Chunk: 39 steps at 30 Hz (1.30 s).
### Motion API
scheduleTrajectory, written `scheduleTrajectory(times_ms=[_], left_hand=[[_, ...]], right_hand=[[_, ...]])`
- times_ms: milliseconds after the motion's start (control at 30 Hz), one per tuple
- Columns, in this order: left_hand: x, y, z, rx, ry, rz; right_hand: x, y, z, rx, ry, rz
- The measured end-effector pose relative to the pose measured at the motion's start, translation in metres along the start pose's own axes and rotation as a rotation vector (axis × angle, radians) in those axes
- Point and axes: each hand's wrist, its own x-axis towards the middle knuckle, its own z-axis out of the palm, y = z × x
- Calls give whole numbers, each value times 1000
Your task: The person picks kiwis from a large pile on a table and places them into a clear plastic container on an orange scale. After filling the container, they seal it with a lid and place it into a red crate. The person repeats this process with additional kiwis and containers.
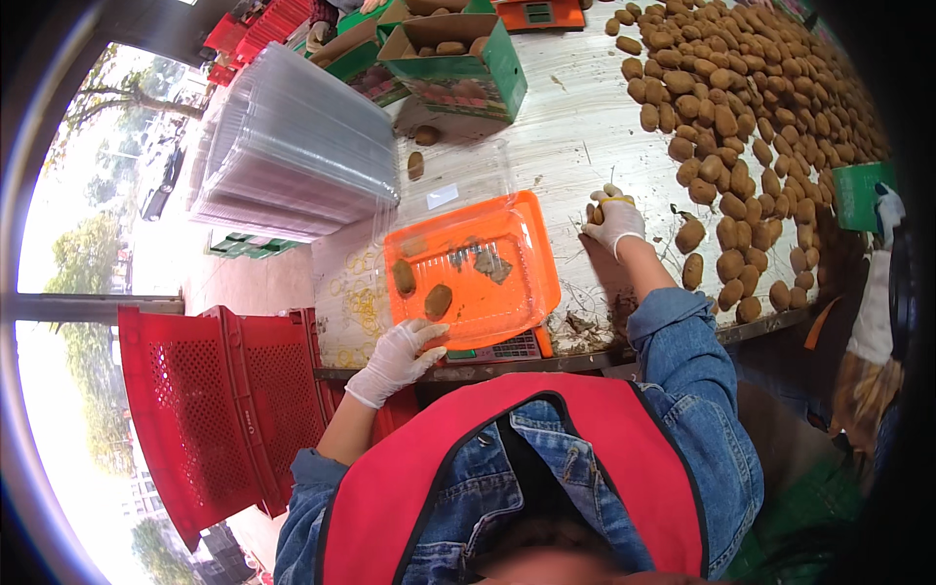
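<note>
A clear plastic clamshell box [531,278] sits on the orange weighing pan [548,244] of a scale, its lid opened away from me. Two brown kiwifruit [438,301] lie in the left part of the box. My left hand [400,359], in a white glove, holds the box's near left corner between thumb and fingers. To the right of the scale, my gloved right hand [618,222] is over the table with its fingers closed around a kiwifruit [594,213], which is partly hidden. A yellow band crosses the fingers of that hand.
A large heap of kiwifruit [721,117] covers the right side of the table. Stacked clear boxes [292,146] stand at left, green cartons [468,78] behind. Yellow rubber bands [361,297] lie beside the scale. Red crates [214,400] stand lower left; another person's gloved hand [889,210] is far right.
</note>
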Motion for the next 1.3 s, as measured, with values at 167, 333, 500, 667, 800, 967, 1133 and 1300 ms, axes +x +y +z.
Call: scheduleTrajectory(times_ms=[167,333,500,667,800,967,1133,1300], left_hand=[[-9,-4,0,-42,89,-12],[-20,-22,-1,-5,214,39],[-18,-36,-4,-15,279,45],[14,-31,-11,-78,227,291],[28,-25,-14,-127,-38,331],[35,-28,-17,-128,-170,347],[39,-20,-28,-163,-259,214],[42,-5,-24,-123,-282,28]], right_hand=[[-4,-2,16,-233,-156,-167],[-18,10,0,-14,-219,-208],[-63,-31,-50,816,102,-227],[-107,-143,-43,739,167,-741],[-123,-184,-19,688,-237,-567],[-149,-138,-13,649,253,-578],[-166,-28,-11,736,320,64],[-169,53,17,643,248,118]])
